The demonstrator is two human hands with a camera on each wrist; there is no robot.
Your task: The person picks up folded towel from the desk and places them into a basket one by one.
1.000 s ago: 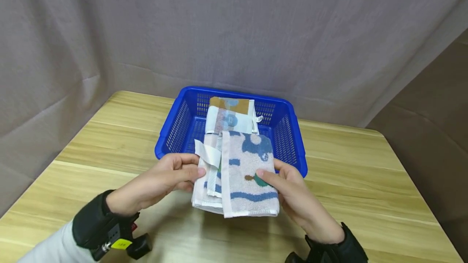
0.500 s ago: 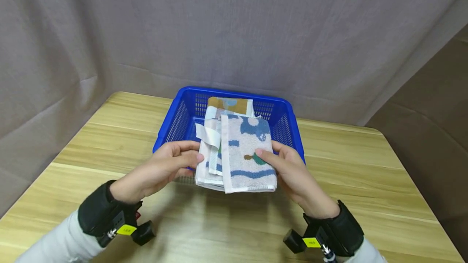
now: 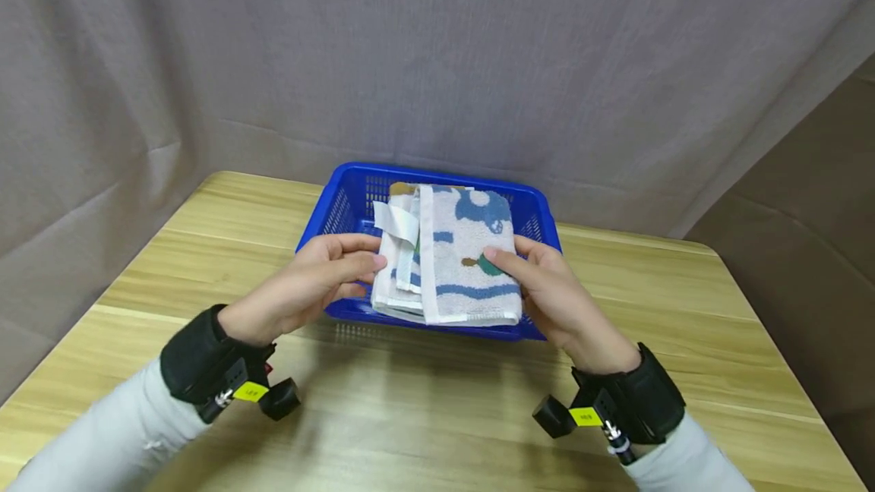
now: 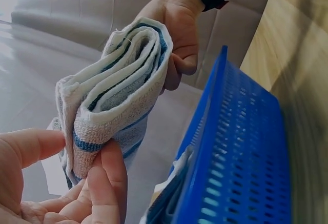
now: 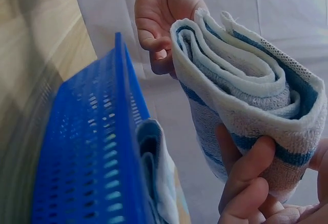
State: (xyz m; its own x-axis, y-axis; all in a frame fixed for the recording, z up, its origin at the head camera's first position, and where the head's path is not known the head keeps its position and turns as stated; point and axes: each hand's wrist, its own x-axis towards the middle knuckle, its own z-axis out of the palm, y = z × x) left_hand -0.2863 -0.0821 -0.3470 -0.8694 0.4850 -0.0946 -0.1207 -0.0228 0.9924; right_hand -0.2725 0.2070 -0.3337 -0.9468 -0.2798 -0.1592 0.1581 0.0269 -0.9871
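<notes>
A folded white towel [image 3: 472,257] with blue patterns, a green spot and a white tag on its left side is held between both hands. My left hand [image 3: 314,279] pinches its left edge, thumb on top and fingers beneath. At the opposite edge, my right hand [image 3: 560,298] grips it the same way. Both wrist views show the rolled layers at the near end of the towel [image 4: 118,90] and the basket's wall [image 5: 87,147] below it. In the head view the towel overlaps the blue plastic basket [image 3: 437,171], covering much of its inside.
Another folded cloth [image 5: 163,178] lies in the basket; only a brown corner [image 3: 401,189] shows past the towel in the head view. The basket stands on a wooden table [image 3: 424,416], with a grey curtain [image 3: 437,59] behind.
Both hands have carried the folded towel forward, away from the body, until it is over the basket. It now hides most of the cloth inside. The grip looks the same.
</notes>
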